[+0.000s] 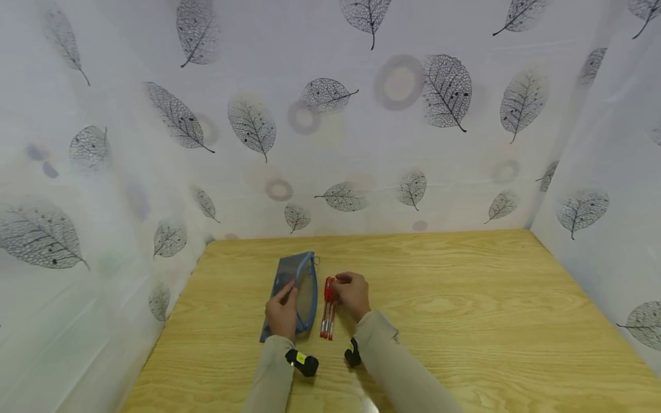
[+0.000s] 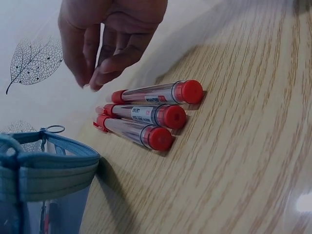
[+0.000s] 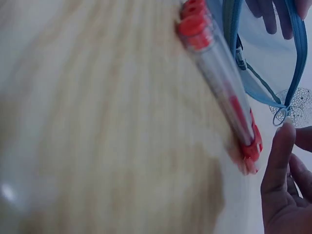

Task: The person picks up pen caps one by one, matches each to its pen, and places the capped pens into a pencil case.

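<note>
My left hand (image 1: pixel 283 312) pinches the side of a blue see-through zipper pouch (image 1: pixel 287 269), whose zipped mouth gapes toward the right. Its fingers (image 3: pixel 278 14) show past the pouch's edge in the right wrist view. Three red-capped clear pens (image 1: pixel 327 310) lie side by side just right of the pouch, their caps pointing away from me. Over the cap ends hovers my right hand (image 1: pixel 353 293), fingers loosely bent; in the left wrist view a gap separates this hand (image 2: pixel 114 39) from the pens (image 2: pixel 141 114). A thin red shape shows inside the pouch (image 2: pixel 58 168).
A wood-grain table (image 1: pixel 465 321) carries everything. White sheeting with a leaf print (image 1: pixel 382 143) closes off the back and both sides. A black camera with a yellow label (image 1: pixel 302 362) sits on the left wrist, and another black one (image 1: pixel 353 353) on the right.
</note>
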Demonstrator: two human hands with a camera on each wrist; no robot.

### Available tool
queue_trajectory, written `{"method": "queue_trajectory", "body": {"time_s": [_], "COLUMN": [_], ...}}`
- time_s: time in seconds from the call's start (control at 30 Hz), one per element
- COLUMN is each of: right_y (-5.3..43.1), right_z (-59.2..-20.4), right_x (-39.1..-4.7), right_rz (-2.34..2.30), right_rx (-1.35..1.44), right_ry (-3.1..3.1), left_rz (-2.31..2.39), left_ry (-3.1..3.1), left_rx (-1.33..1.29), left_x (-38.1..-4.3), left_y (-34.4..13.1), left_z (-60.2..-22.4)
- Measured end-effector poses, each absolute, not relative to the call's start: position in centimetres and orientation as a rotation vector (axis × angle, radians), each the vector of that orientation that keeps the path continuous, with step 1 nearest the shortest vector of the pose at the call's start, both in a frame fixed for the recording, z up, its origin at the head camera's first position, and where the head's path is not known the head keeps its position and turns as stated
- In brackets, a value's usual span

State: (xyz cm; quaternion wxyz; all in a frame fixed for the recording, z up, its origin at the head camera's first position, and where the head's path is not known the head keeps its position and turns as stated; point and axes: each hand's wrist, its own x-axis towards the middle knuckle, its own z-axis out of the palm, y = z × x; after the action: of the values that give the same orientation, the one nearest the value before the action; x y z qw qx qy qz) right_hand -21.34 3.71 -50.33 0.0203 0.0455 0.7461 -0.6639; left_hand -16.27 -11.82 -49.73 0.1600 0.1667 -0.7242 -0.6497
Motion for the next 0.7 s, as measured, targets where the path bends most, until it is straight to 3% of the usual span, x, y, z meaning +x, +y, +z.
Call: {"method": "queue_trajectory", "body": {"time_s": [0.7], "right_y": [4.09], "right_z": [-51.22], "right_x": [-20.92], "right_rz": [-1.745], "right_rx": [0.297], "right_ry": [2.562], "left_rz": [-1.847], "left_ry": [-2.086], "left_rx": [0.49], "left_x": [-16.15], "left_y": [-11.6], "left_z": [-49.59]}}
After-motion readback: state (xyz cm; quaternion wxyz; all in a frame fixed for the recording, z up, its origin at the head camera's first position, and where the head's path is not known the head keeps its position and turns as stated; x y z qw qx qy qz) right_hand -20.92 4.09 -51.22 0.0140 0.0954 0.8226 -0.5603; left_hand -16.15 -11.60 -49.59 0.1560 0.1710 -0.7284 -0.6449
